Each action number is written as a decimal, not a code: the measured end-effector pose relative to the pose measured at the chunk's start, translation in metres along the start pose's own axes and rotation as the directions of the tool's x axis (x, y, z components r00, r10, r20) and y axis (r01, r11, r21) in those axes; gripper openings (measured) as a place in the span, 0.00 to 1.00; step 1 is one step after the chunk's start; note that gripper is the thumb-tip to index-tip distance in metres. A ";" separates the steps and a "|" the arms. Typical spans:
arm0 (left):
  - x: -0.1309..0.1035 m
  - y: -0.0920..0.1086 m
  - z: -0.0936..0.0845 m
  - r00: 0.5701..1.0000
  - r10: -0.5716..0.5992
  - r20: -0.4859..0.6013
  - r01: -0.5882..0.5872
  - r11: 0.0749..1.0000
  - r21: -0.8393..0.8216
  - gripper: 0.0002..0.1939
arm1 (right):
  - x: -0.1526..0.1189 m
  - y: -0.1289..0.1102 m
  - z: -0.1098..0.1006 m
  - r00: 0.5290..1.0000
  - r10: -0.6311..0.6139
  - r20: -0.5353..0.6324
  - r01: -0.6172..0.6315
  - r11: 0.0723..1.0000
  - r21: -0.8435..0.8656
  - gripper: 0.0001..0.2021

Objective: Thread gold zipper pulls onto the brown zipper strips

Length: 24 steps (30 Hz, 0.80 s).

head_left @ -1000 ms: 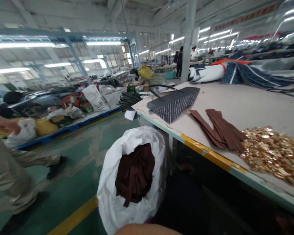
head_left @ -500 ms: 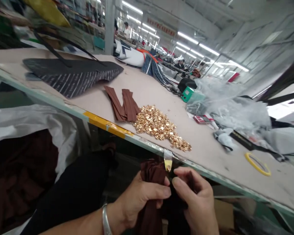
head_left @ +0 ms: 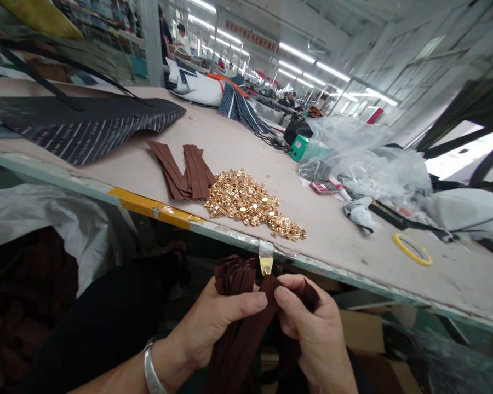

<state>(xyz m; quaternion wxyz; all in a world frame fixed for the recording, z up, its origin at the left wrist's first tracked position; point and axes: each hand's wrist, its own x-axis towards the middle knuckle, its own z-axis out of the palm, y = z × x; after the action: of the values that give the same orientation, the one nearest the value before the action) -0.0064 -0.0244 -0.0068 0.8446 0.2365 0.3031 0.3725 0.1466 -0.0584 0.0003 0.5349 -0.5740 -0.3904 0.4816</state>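
Left fingers: My left fingers (head_left: 246,302) close around a bundle of brown fabric strips (head_left: 235,279), thumb across the front.
Right fingers: My right fingers (head_left: 286,299) narrow to a pinch on one brown strip (head_left: 259,312) near its upper end.
Strip position: Bundle and pinched strip stand in front of the table (head_left: 324,249), just below the yellow-tipped tab (head_left: 266,257) on its edge.
Bundle hazard: If my left thumb lifts, the stack may fan out and drop strips beneath the table.
Pinch hazard: The fabric looks limp; an off-centre pinch could fold or twist the strip.
Tab hazard: Raising the strip carelessly could snag it on the tab.
Pile hazard: The gold metal pieces (head_left: 246,200) lie near the table edge; a knock could send some over.
Hidden: The bundle covers some left fingertips; lower strip ends fade into shadow.
Cut off: The white sack (head_left: 72,210) leaves the view at left.
Unclear: I cannot confirm strip-to-tab contact, nor identify the small bit at the tab's tip.
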 end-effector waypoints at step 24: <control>0.001 0.001 0.006 0.986 -0.108 -0.123 0.100 0.993 -0.069 0.14 | -0.006 0.006 0.017 0.949 -0.314 -0.004 0.310 0.938 -0.152 0.03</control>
<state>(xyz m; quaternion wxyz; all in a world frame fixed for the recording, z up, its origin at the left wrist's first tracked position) -0.0024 -0.0246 -0.0025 0.8489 0.1697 0.3563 0.3516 0.1287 -0.0609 -0.0041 0.5652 -0.5501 -0.5041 0.3519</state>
